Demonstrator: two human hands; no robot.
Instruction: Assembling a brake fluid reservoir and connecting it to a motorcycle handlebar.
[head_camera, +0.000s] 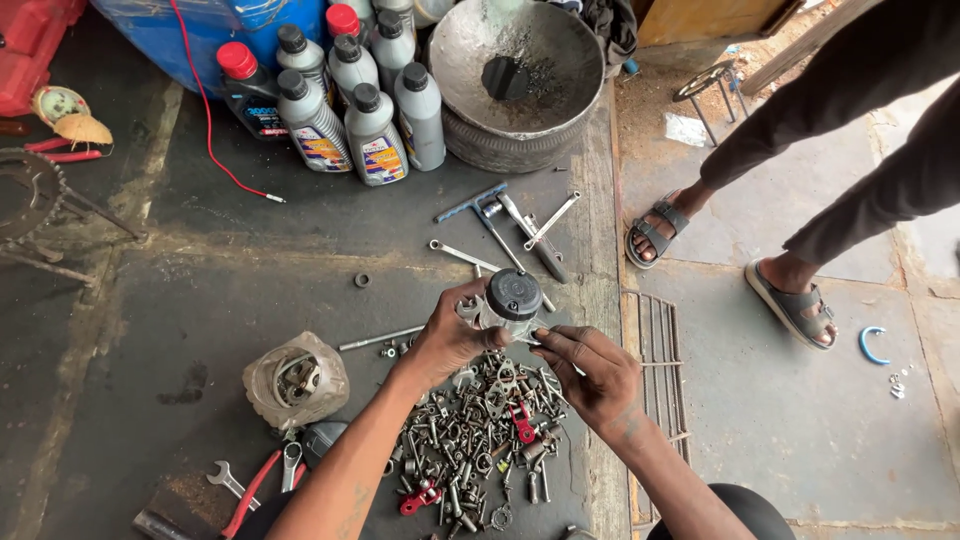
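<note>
My left hand (448, 338) grips a small metal part with a round black cap (513, 296), held above the floor. My right hand (592, 370) is at the part's lower right side, its fingertips pinched on the part's edge. Directly below both hands lies a heap of several nuts, bolts and small fittings (480, 430), with a red clip (521, 422) among them.
Several wrenches (505, 228) lie beyond the hands. Grey oil bottles (372, 130) and a metal basin (520, 70) stand at the back. A plastic-wrapped part (296, 380) and pliers (250, 490) lie at left. Another person's sandalled feet (790, 300) stand at right beside a wire rack (655, 360).
</note>
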